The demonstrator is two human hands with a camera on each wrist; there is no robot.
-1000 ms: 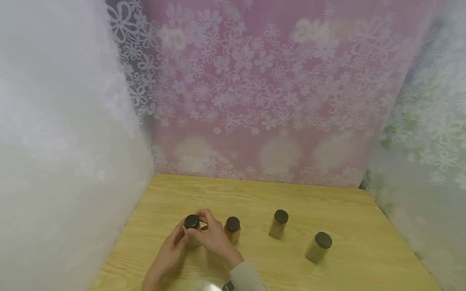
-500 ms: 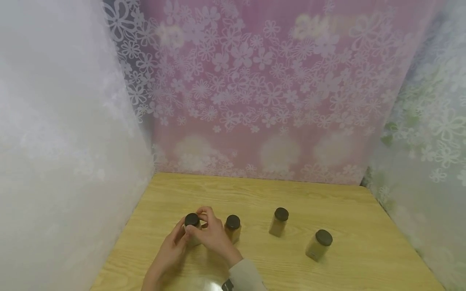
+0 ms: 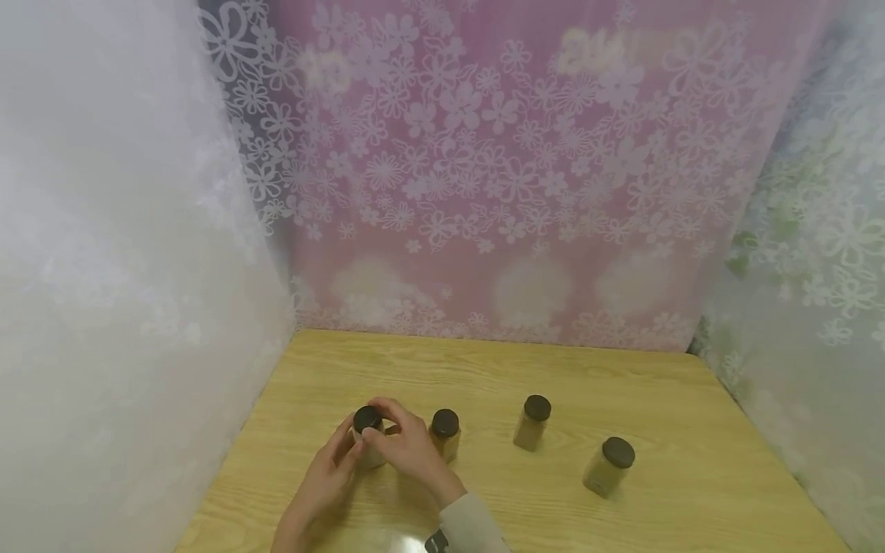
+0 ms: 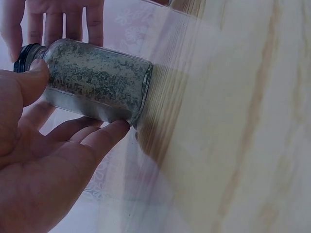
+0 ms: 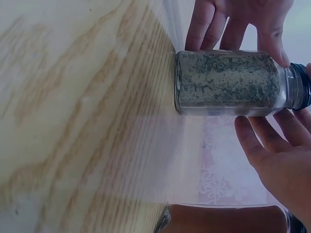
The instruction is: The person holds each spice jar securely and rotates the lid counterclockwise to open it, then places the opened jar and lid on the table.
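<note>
A clear glass jar of greenish dried herbs (image 5: 228,80) stands upright on the table at the left, under a black lid (image 3: 368,418). My left hand (image 3: 328,472) grips its glass body, thumb near the neck and fingers along the side in the left wrist view. Thumb and fingers of my right hand (image 3: 412,449) pinch the lid from the right. Below the lid, the bare glass neck shows in the right wrist view. Close to the right hand stands a jar with orange-brown contents (image 3: 445,444), its black lid on; the right wrist view shows only part of it.
Two more black-lidded jars stand to the right, a brownish one (image 3: 531,430) and a paler one (image 3: 605,475) nearer the front. The wood-grain table (image 3: 484,369) ends at a pink flowered backdrop (image 3: 470,192), with pale sheets on both sides.
The fingers and thumb of my right hand have shifted slightly round the lid. My left hand keeps its grip on the herb jar, and the other jars stand as before.
</note>
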